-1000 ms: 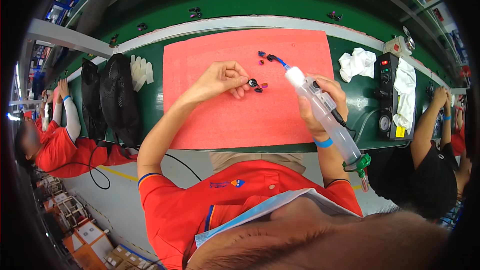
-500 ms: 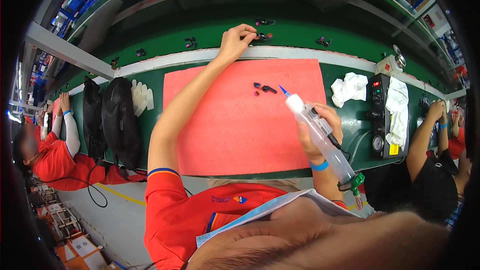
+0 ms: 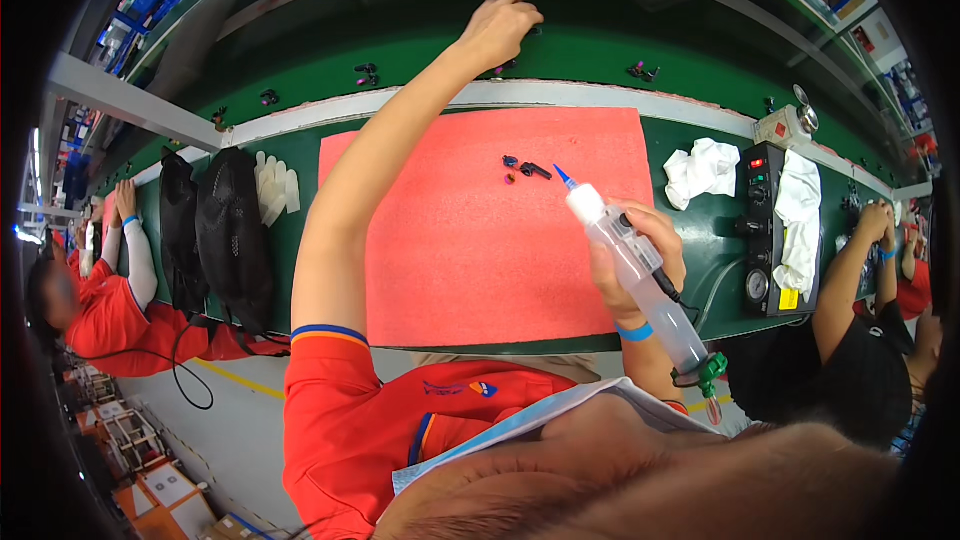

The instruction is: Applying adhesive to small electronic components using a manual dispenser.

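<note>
My left hand (image 3: 502, 28) reaches over the green belt (image 3: 300, 80), palm down with its fingers curled; what they hold, if anything, is hidden. A small dark part (image 3: 535, 31) shows at the fingertips, and another small part (image 3: 506, 67) lies beneath the wrist. My right hand (image 3: 648, 250) is wrapped round a clear dispensing syringe (image 3: 655, 305) with a tapered blue tip (image 3: 565, 177), a white front end and a green rear fitting (image 3: 702, 372). Left of that tip, on the pink mat (image 3: 450, 260), lie a black elongated part (image 3: 536, 171) and two smaller pieces (image 3: 510, 170).
Black bags (image 3: 235, 240) and pale gloves (image 3: 275, 188) lie left of the mat. To its right are white cloth (image 3: 700, 173), a black control box with a gauge (image 3: 765, 230) and a metal-topped bottle (image 3: 785, 125). Co-workers sit on both sides.
My left hand has moved farther out over the belt, covering one of the parts there. Parts on the belt have shifted slightly left. My right hand still holds the syringe in nearly the same place.
</note>
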